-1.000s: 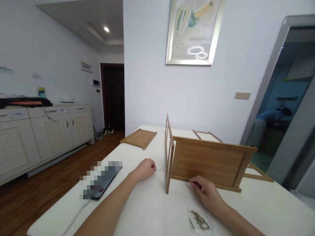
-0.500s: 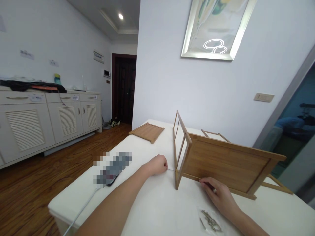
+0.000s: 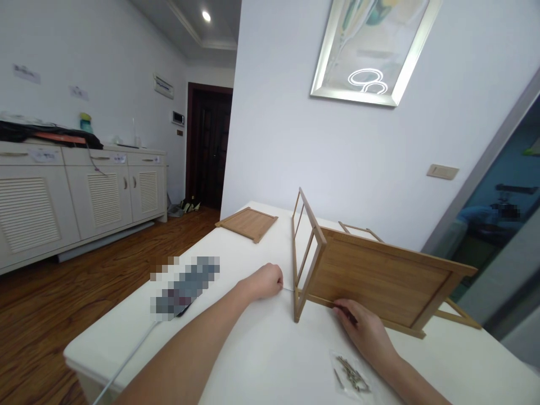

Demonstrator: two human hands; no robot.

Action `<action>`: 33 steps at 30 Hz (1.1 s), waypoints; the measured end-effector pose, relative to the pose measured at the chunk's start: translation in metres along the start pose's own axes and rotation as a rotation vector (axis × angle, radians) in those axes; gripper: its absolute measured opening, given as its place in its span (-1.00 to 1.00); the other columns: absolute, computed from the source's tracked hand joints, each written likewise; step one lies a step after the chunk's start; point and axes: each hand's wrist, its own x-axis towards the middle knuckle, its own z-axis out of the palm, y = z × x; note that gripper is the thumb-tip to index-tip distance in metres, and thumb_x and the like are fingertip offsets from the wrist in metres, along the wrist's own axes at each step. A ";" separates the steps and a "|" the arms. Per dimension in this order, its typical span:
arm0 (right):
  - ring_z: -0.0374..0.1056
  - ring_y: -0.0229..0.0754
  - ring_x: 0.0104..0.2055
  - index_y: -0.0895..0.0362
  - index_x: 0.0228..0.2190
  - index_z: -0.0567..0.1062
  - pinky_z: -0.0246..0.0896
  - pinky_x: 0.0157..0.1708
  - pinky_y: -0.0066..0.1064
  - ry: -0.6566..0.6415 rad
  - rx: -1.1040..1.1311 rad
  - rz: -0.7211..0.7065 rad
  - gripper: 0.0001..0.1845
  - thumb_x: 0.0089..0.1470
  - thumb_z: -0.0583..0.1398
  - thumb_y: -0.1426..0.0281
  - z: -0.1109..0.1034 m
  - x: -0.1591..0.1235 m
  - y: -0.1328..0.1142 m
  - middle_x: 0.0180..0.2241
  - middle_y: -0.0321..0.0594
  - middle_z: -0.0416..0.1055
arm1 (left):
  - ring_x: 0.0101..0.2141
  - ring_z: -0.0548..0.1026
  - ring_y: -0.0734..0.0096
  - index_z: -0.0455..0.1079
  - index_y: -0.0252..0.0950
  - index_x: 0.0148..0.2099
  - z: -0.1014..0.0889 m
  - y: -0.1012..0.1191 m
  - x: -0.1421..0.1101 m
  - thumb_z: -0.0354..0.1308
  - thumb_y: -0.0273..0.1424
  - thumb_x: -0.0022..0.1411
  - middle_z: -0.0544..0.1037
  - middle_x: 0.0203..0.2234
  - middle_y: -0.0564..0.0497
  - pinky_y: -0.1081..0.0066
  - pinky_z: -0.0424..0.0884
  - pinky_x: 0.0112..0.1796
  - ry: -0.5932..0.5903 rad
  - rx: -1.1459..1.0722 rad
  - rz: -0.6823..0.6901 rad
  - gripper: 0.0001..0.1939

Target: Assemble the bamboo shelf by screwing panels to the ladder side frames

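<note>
My left hand [image 3: 266, 281] is closed in a fist on the left of the upright wooden frame [image 3: 313, 253]. A thin metal rod [image 3: 288, 289] runs from it to the lower end of the frame's near post; its handle is hidden in the fingers. My right hand [image 3: 363, 326] grips the lower edge of the wooden panel [image 3: 379, 278], thumb and fingers pinched together. The panel stands on its long edge, its left end against the frame. Below the right hand lies a clear plastic bag of screws [image 3: 352, 374].
Another wooden panel [image 3: 248, 224] lies flat at the white table's [image 3: 248, 360] far left. More wooden frame parts [image 3: 458, 313] show behind the standing panel. At left are a blurred-out device [image 3: 185, 289] and its white cable [image 3: 126, 360]. A wall stands behind the table.
The view has turned slightly, so everything sits a little further left. Both hands keep their places at the frame and panel; the wooden parts have not visibly moved.
</note>
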 end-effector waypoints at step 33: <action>0.37 -0.27 -0.48 0.14 -0.25 0.50 -0.01 -0.53 -0.40 -0.064 -0.537 -0.257 -0.71 0.31 -0.01 0.51 0.033 0.024 -0.034 -0.33 -0.21 0.47 | -0.35 0.56 0.26 0.60 -0.31 -0.33 0.003 0.000 0.001 0.07 -0.48 0.07 0.65 -0.38 -0.13 0.39 0.40 -0.29 0.012 0.017 -0.030 -0.76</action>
